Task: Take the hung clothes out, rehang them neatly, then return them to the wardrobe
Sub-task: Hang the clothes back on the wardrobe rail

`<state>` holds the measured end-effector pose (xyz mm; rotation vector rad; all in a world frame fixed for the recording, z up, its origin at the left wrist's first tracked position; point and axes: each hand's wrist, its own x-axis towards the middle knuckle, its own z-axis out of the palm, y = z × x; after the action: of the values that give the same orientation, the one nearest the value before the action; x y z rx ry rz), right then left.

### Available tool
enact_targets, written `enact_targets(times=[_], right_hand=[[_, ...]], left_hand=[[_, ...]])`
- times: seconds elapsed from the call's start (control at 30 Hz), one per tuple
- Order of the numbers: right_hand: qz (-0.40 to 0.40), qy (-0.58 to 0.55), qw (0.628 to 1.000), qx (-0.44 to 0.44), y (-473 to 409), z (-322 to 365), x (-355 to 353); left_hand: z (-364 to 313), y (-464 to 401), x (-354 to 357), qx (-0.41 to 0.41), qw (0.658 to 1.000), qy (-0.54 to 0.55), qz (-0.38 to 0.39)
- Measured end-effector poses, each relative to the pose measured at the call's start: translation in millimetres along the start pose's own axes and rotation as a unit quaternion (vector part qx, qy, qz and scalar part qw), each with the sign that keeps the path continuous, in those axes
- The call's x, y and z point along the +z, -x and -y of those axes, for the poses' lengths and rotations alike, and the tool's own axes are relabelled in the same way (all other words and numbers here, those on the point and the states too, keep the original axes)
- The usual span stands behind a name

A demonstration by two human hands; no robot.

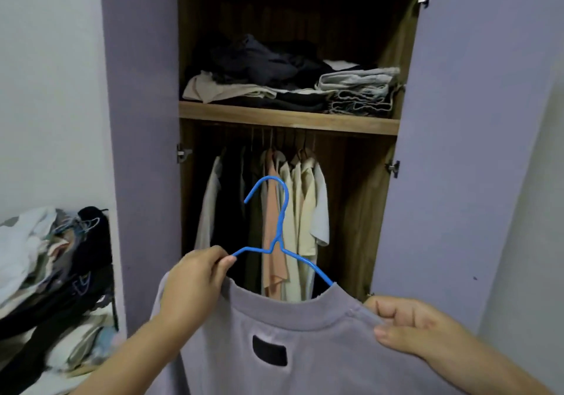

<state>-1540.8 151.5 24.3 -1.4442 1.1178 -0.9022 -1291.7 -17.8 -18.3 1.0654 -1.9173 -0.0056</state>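
Note:
I hold a lilac T-shirt with a black neck label up in front of the open wardrobe. A blue wire hanger sticks up out of its neck hole, its right arm inside the shirt. My left hand pinches the hanger's left arm together with the shirt's left shoulder. My right hand pinches the shirt's right shoulder at the collar. Several shirts in beige, peach and dark colours hang on the rail behind the hanger.
Folded clothes are stacked on the wooden shelf above the rail. Both lilac doors stand open to either side. A loose pile of clothes and hangers lies at the left. The right part of the rail has no clothes on it.

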Motion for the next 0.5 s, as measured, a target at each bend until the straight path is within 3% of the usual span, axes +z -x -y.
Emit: enact_targets(times=[0.2, 0.27, 0.4, 0.5], right_hand=[[-0.142, 0.01, 0.989, 0.037, -9.4, -9.2, -19.1], [-0.2, 0.029, 0.978, 0.053, -22.0, -13.6, -23.7], [-0.275, 0.127, 0.952, 0.043, -64.4, -22.6, -31.7], [-0.359, 0.124, 0.925, 0.021, -101.5, -23.4, -42.1]], left_hand=[[-45.2, -34.0, 75.1, -0.018, 0.995, 0.102, -0.013], [-61.8, -40.9, 99.3, -0.022, 0.986, 0.166, 0.019], [-88.3, -57.2, 142.0, 0.026, 0.931, 0.328, 0.159], [-95.1, -82.2, 167.4, 0.025, 0.887, 0.41, 0.21]])
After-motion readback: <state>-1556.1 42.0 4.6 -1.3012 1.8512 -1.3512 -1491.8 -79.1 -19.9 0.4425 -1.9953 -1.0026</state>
